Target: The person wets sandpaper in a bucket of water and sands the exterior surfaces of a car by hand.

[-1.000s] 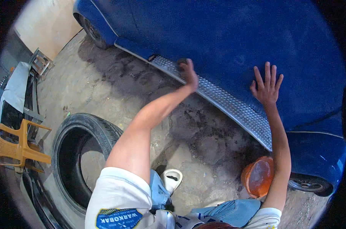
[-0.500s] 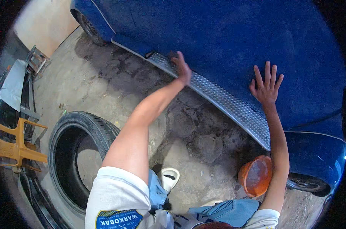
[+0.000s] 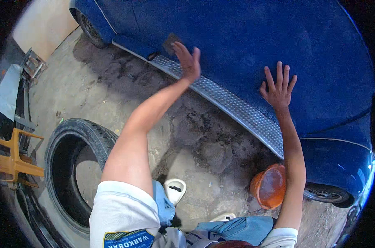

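Since the last look, the left hand has moved up a little, so that a small dark pad at its fingertips now sits on the blue car's lower side, just above the dimpled metal step. Its fingers are stretched out and slightly blurred; from where I stand, I cannot tell whether they pinch the pad or only press it. Meanwhile the right hand stays in its place, fingers spread, nothing in its grasp, palm down on the paint farther right. Work on the panel looks under way rather than finished, as far as I can judge. The paint appears dull and hazy over a broad stretch, and I see no clear edge between parts gone over and parts still left, so how much is done stays uncertain. Below the right forearm, an orange bucket with cloudy liquid stands on the floor, which shows dark, damp-looking patches along the step. A loose tyre lies to the left of the person, with a yellow-brown plastic chair beyond it.
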`<state>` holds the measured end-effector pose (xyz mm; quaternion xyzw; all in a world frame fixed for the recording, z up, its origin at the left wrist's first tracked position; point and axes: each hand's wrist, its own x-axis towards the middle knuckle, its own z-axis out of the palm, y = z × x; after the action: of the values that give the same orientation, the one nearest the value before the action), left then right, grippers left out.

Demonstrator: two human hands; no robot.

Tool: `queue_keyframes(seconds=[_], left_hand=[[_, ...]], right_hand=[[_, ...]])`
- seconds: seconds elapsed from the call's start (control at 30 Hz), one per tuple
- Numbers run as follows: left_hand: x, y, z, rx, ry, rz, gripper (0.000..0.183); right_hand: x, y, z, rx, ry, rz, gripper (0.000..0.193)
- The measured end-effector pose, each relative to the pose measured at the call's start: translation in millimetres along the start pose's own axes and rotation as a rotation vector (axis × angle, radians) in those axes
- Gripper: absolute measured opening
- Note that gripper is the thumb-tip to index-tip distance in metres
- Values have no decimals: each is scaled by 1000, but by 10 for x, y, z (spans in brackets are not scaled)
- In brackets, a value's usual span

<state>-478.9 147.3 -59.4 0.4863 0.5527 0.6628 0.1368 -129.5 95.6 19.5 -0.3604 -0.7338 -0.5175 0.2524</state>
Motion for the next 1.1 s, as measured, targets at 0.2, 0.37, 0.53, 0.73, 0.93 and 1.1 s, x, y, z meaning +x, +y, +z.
queue_keyframes(seconds=[0.2, 0.37, 0.53, 0.73, 0.93, 1.1], left_hand=[[-1028, 251, 246, 157, -445, 341, 116], [-219, 405, 193, 200, -21, 338, 111], [387, 484, 0, 251, 73, 399, 107], [-273, 669, 94, 304, -177, 770, 102], [49, 977, 17, 555, -330, 819, 95], [391, 1403, 212, 440, -68, 965, 93]], right_hand=[[56, -16, -27, 16, 40, -14, 65], [37, -2, -76, 22, -14, 2, 68], [20, -13, -81, 13, -5, 5, 69], [83, -36, -123, 14, -7, 4, 67], [74, -25, -144, 64, -8, 16, 68], [74, -29, -160, 70, -35, 24, 68]])
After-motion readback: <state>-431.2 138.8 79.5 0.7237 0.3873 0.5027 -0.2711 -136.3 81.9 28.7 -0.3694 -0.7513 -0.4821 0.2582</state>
